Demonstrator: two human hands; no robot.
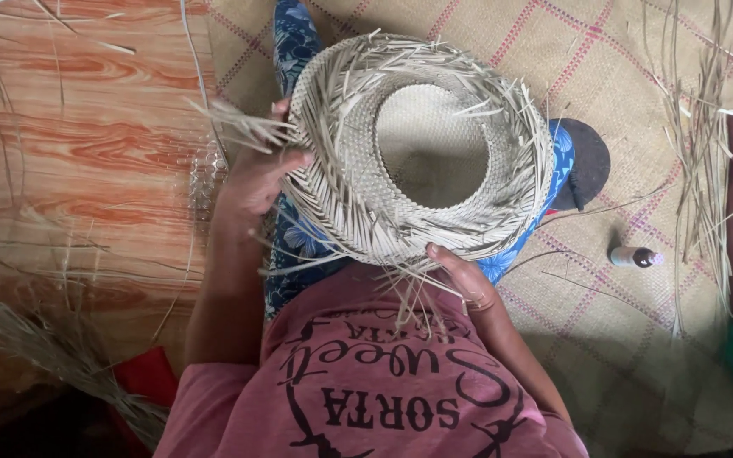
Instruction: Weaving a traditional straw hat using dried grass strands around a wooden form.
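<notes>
A half-woven straw hat (358, 195) rests upside down on my lap, its round crown open toward me and loose strand ends sticking out all around the brim. My left hand (256, 178) grips the brim's left edge, with a tuft of loose strands (239, 127) fanning out past the fingers. At the near edge of the brim my right hand (464, 276) pinches the weave, fingers curled under it among trailing strands.
I sit on a woven mat (553, 51) with pink lines. Loose straw strips (702, 144) lie at the right, and a small bottle (634, 256) beside them. A dark round object (587, 161) sits behind the hat. Wood-pattern floor (86, 153) and a straw bundle (53, 348) lie left.
</notes>
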